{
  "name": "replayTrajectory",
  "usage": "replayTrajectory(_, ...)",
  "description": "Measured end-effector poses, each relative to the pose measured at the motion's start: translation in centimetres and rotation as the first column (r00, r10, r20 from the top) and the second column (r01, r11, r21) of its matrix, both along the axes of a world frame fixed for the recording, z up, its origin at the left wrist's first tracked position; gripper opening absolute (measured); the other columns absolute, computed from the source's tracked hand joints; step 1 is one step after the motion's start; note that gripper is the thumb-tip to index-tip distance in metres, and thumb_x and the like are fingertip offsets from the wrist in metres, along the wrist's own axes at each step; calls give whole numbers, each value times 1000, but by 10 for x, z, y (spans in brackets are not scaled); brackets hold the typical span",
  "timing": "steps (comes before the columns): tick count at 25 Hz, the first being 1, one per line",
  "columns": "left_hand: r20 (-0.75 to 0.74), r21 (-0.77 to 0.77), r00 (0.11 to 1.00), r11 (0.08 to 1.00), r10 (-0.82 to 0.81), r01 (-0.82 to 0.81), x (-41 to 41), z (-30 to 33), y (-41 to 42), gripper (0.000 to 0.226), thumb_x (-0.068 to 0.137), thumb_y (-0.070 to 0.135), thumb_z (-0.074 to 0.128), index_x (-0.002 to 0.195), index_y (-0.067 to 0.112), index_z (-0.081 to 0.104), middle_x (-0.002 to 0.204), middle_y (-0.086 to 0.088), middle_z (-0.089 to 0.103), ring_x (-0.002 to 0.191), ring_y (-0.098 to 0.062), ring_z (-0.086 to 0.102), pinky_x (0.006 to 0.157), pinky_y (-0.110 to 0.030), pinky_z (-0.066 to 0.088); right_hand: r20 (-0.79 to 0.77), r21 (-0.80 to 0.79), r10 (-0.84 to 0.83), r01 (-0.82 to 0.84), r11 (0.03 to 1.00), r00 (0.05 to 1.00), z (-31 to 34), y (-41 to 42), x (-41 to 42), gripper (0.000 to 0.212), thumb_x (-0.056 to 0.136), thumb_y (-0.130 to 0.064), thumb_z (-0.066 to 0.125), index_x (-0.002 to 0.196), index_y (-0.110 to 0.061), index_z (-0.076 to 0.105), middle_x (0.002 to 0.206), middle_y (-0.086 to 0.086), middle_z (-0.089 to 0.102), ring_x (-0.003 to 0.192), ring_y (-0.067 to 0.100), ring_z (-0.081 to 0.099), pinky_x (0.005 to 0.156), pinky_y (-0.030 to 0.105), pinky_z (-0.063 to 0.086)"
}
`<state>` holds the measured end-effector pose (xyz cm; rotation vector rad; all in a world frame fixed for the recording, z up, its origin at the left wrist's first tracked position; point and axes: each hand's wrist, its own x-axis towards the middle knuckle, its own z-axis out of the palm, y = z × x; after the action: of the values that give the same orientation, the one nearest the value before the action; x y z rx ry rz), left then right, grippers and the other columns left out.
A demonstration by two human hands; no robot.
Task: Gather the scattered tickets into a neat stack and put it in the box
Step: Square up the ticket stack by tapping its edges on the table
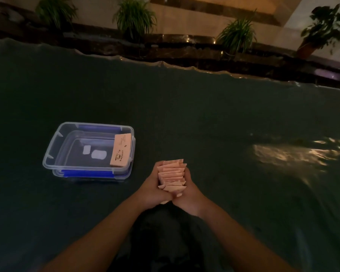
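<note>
A thick bundle of pink tickets (172, 176) stands on edge between my palms, its corners still uneven. My left hand (154, 188) presses its left side and my right hand (188, 195) presses its right side, both shut on the bundle just above the dark table cover. To the left lies a clear plastic box (51, 154) with blue clips, open at the top. One stack of pink tickets (120, 150) leans inside it against the right wall.
A dark cloth (214, 118) covers the wide table. Along the far edge runs a dark stone ledge with several potted plants (134, 16). A patch of reflected light (287, 154) shows on the cloth at the right.
</note>
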<state>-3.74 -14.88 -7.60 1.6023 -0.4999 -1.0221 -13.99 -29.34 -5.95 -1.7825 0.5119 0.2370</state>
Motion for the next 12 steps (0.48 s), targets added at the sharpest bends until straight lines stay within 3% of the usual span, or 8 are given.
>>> replayTrajectory(2,51,35,996,997,-72,70,-2,-6,2,101,66,21,93,144,40,31,127,15,67,119,2,64,95,-11,50,3,-5,-26,26,1000,1000,-8,5,-1,91,83,11,82,149,-22,27,126,-2,62,101,-16,68,88,8,52)
replayTrajectory(4,106,91,984,987,-145,136,-2,-11,6,109,69,26,93,149,38,20,135,11,60,125,4,59,99,-10,46,-24,12,-26,26,1000,999,-14,8,-3,98,80,14,82,154,-15,24,129,0,60,100,-17,67,89,9,53)
replayTrajectory(7,172,133,967,977,-190,169,1,-22,19,117,68,25,93,156,28,16,141,9,54,129,3,55,110,-18,41,-72,27,33,-31,999,997,-16,7,-2,106,78,12,83,157,-20,21,138,1,60,108,-10,69,91,11,55)
replayTrajectory(12,217,175,971,982,-104,66,4,-19,18,96,68,41,94,148,36,41,138,15,59,125,4,58,116,-43,44,-67,-13,61,-62,998,996,-21,9,9,105,82,-1,82,162,-28,19,141,-10,60,122,-1,65,99,13,50)
